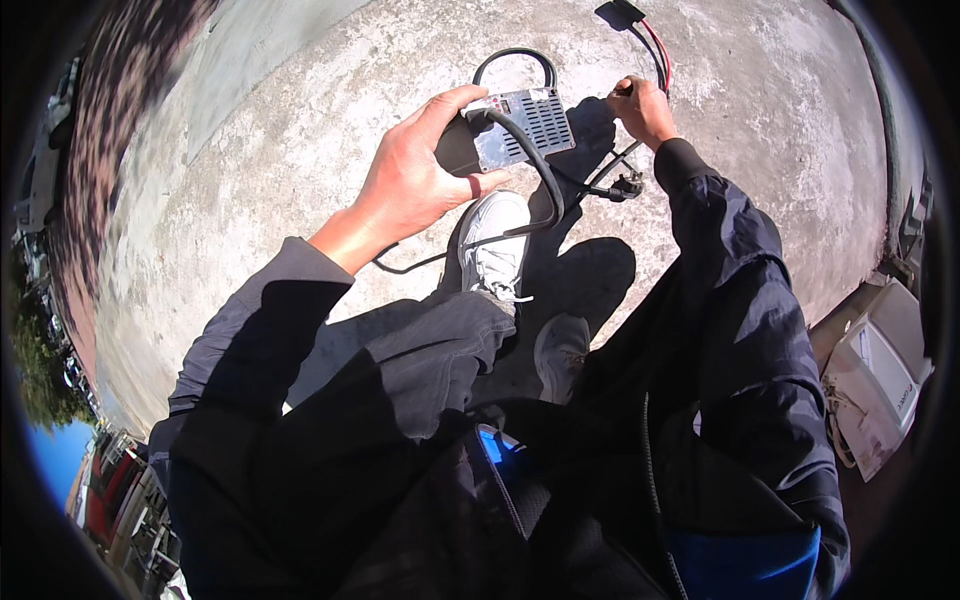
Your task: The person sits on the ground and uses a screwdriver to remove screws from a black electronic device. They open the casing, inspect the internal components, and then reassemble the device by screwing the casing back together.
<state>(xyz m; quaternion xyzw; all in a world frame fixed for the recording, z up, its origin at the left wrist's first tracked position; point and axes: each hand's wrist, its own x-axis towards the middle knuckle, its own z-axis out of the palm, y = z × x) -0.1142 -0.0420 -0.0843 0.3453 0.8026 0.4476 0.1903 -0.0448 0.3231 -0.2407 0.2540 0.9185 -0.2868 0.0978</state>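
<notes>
Gripping charger box (520, 128), right hands (642, 108) pinching cable (655, 50)

Dark navy jacket with long sleeves; the left sleeve (265, 320) looks greyer in sun, the right sleeve (735, 270) glossy and creased. Blue lining shows at the hem below the right sleeve. Grey trousers (420, 350), grey-white laced sneakers (492, 245). Both hands are bare.

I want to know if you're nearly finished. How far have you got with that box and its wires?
Done: the metal box is off the concrete floor, gripped by the left hand. In hand: the right hand pinches a black cable. Left: the plug dangles loose, and the red-and-black wires' connector lies on the ground.
</notes>
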